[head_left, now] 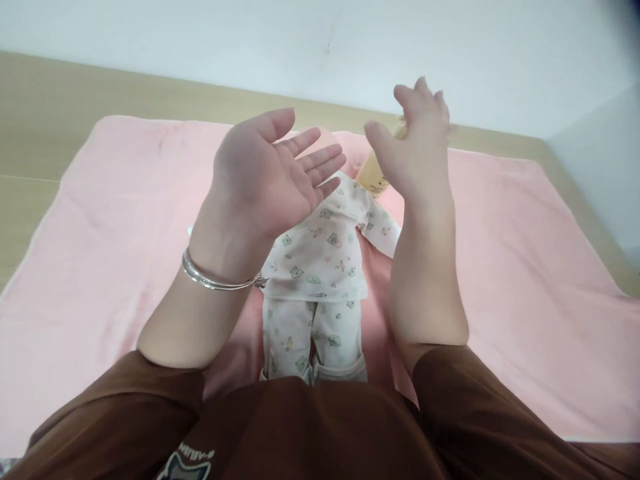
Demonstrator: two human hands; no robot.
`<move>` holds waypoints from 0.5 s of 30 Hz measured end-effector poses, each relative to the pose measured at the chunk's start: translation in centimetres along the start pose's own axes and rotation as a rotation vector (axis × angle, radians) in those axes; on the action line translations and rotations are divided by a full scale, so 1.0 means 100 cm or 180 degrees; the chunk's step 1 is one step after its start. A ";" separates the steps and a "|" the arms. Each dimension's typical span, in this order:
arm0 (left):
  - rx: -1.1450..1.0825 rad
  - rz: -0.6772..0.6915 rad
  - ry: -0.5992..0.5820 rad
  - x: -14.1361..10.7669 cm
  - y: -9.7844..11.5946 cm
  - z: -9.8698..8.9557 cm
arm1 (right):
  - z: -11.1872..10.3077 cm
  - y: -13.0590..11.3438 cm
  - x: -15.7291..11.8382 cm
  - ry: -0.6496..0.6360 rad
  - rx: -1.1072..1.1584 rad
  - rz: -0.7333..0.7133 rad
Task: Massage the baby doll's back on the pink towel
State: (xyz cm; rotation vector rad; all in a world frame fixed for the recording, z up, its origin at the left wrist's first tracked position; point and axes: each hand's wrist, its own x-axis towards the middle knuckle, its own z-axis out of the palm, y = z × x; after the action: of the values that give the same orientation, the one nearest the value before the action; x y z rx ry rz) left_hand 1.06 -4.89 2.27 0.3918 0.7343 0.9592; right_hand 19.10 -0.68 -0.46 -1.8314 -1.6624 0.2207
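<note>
My left hand [275,173] is raised palm up with its fingers apart, holding nothing; a silver bangle is on its wrist. My right hand [417,147] is lifted at the right, back toward me, thumb and fingers spread. Just behind it leans or stands a yellowish bottle [371,175] with dark print, partly covered by the hand; I see no grip on it. Below and between my hands lies a small figure, like a baby doll, in a white printed top [320,260] and matching trousers [335,333]. Its head is mostly hidden behind my left hand.
A pink blanket [100,267] is spread under the doll over a light wooden surface [40,87]. A pale wall [200,47] rises behind its far edge, and another wall stands at the right. My brown sleeves and top fill the near edge.
</note>
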 end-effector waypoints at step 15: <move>0.0611 0.1128 -0.0209 -0.012 0.028 -0.027 | 0.020 -0.072 -0.094 -0.1079 0.0396 -0.2128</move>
State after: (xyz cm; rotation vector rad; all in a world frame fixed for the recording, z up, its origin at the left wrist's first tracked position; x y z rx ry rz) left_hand -2.96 -4.43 2.56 0.7361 0.7122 1.2053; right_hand 10.38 -8.88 -0.75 -1.1019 -2.3353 0.3420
